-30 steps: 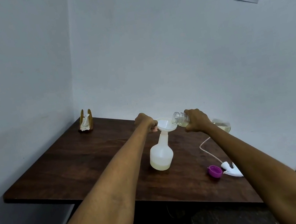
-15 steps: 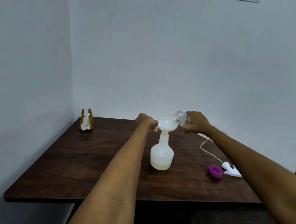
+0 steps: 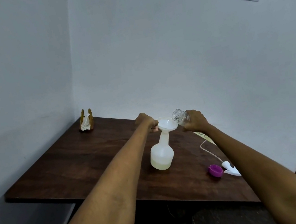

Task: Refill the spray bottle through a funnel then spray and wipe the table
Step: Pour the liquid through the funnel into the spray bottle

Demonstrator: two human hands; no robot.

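A translucent white spray bottle [image 3: 161,154] stands on the dark wooden table [image 3: 85,160] with pale liquid in its bottom. A white funnel [image 3: 167,124] sits in its neck. My left hand [image 3: 145,121] grips the funnel's left rim. My right hand [image 3: 195,120] holds a clear refill bottle [image 3: 180,116] just right of the funnel, its open mouth tipped up and to the left, above the rim. The white spray head [image 3: 230,170] with its thin tube lies on the table at the right, beside a purple cap [image 3: 215,170].
A wooden napkin holder [image 3: 86,120] with white tissue stands in the table's far left corner. White walls close the table's left and back sides. A paper sheet and a "WS 05" sign hang high on the right wall.
My right hand has tilted the refill bottle back from pouring, raising its mouth off the funnel. My left hand stays on the funnel.
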